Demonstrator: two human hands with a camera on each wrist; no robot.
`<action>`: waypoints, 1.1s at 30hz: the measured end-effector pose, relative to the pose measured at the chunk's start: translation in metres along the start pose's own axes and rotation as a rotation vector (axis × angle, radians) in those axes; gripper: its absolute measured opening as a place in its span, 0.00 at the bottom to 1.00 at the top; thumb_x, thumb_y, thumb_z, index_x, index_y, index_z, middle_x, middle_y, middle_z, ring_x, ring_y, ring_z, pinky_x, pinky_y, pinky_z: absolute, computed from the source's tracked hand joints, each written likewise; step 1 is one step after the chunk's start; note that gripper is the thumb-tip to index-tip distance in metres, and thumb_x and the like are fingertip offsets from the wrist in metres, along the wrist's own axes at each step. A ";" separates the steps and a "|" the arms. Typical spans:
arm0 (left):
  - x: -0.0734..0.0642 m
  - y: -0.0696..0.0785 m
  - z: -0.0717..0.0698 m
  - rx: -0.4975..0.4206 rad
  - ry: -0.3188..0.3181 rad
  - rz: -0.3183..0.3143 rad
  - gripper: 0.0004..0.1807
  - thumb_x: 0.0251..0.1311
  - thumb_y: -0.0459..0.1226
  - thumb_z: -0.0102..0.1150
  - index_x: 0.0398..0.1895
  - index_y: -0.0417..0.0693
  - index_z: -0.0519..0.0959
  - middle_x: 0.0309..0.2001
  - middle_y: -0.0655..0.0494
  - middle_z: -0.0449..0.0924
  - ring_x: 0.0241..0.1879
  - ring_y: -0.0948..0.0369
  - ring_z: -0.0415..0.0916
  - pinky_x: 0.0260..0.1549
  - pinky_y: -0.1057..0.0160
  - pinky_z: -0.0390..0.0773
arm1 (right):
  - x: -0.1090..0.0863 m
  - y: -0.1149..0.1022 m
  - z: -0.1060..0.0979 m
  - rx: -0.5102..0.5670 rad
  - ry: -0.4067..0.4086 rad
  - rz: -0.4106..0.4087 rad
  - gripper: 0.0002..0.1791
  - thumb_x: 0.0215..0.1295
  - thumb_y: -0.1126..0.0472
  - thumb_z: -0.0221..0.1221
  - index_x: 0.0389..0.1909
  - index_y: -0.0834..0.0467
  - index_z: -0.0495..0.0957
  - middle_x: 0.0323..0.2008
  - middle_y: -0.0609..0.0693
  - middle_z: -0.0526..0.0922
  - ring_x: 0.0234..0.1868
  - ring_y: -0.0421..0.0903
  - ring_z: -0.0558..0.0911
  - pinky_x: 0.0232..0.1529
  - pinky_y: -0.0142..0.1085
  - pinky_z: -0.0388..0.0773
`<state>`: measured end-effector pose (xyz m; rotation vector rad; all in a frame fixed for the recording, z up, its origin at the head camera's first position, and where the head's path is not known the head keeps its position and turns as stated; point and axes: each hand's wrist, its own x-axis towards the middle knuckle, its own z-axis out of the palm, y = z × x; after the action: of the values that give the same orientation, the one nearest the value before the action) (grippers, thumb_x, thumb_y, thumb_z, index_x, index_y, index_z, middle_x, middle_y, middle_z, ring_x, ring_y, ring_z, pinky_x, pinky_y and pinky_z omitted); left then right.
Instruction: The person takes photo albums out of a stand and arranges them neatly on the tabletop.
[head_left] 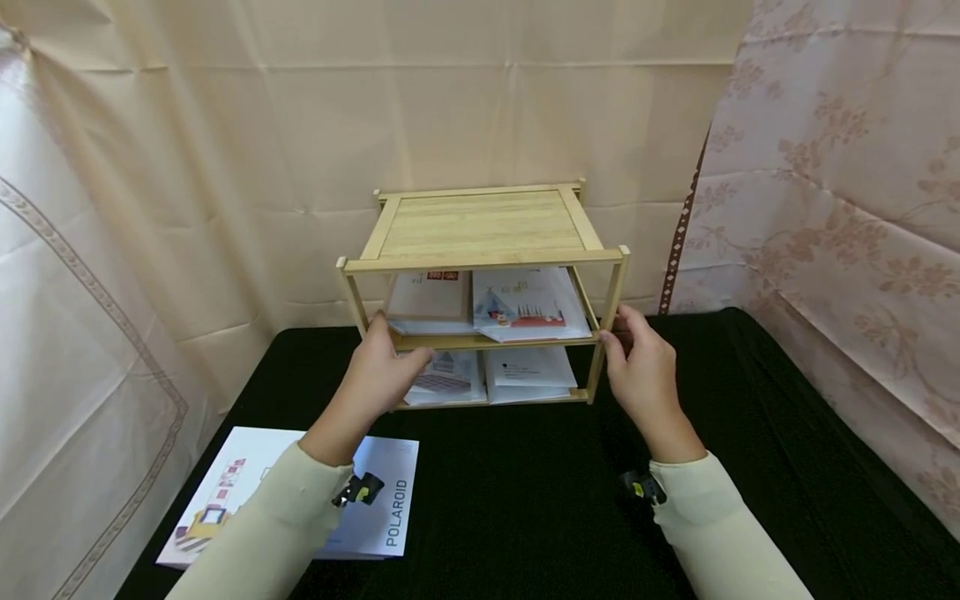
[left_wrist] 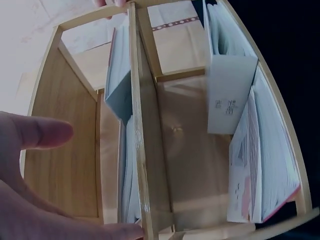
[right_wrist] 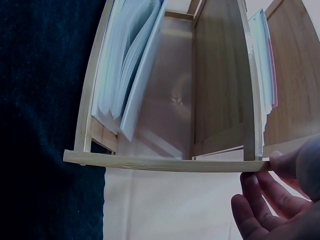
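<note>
A light wooden rack (head_left: 480,223) with a flat top board and two lower tiers stands at the far part of the dark table. My left hand (head_left: 378,371) is at its left front post, thumb spread away; in the left wrist view a straight fingertip (left_wrist: 125,231) touches the frame by the middle tier. On the other side, my right hand (head_left: 643,375) pinches the right front post between thumb and fingers. The middle tier carries a plain white-and-tan book (head_left: 431,298) and an illustrated white book (head_left: 525,310). White booklets (head_left: 532,368) lie on the bottom tier.
A white folder-like booklet marked POLAROID (head_left: 375,517) lies front left, partly under my left forearm. The dark cloth (head_left: 510,500) covers the table. Beige curtain (head_left: 480,100) hangs close behind the rack, with patterned curtain (head_left: 847,208) on the right.
</note>
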<state>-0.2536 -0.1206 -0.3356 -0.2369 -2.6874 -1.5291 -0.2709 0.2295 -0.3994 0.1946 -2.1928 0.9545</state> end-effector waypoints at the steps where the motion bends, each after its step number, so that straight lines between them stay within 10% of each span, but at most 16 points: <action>1: 0.001 0.001 0.001 -0.018 0.010 -0.003 0.42 0.68 0.40 0.62 0.80 0.45 0.51 0.74 0.38 0.61 0.67 0.38 0.71 0.58 0.38 0.80 | 0.000 0.000 0.000 -0.001 0.001 0.002 0.21 0.71 0.66 0.64 0.63 0.62 0.76 0.46 0.61 0.88 0.42 0.57 0.89 0.40 0.52 0.88; 9: 0.007 0.006 0.004 -0.124 0.078 0.027 0.44 0.65 0.36 0.63 0.80 0.40 0.52 0.76 0.39 0.61 0.74 0.42 0.64 0.67 0.45 0.74 | -0.001 0.001 0.001 0.000 0.005 -0.007 0.21 0.70 0.66 0.64 0.63 0.62 0.76 0.45 0.61 0.88 0.41 0.57 0.89 0.39 0.53 0.87; 17: 0.018 0.008 0.003 -0.266 0.063 -0.089 0.41 0.65 0.34 0.61 0.78 0.39 0.55 0.70 0.38 0.67 0.67 0.43 0.72 0.42 0.56 0.89 | 0.000 0.002 0.001 -0.001 0.008 -0.009 0.21 0.70 0.66 0.64 0.63 0.61 0.76 0.45 0.61 0.88 0.41 0.57 0.88 0.39 0.52 0.87; 25: 0.036 0.008 0.004 -0.193 0.028 -0.173 0.35 0.64 0.36 0.62 0.73 0.37 0.65 0.68 0.39 0.72 0.66 0.45 0.72 0.67 0.46 0.74 | -0.001 0.002 0.000 -0.001 0.010 -0.006 0.21 0.70 0.66 0.64 0.62 0.62 0.77 0.44 0.60 0.88 0.40 0.57 0.88 0.39 0.53 0.87; 33: 0.041 0.013 0.006 -0.216 0.078 -0.185 0.37 0.65 0.33 0.60 0.76 0.37 0.60 0.71 0.40 0.66 0.69 0.46 0.68 0.69 0.48 0.72 | 0.000 0.002 0.001 -0.008 0.007 -0.013 0.21 0.71 0.66 0.63 0.63 0.62 0.77 0.44 0.61 0.88 0.40 0.57 0.88 0.38 0.52 0.87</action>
<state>-0.2923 -0.1048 -0.3232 0.0666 -2.5460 -1.8398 -0.2721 0.2304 -0.4006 0.2018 -2.1860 0.9377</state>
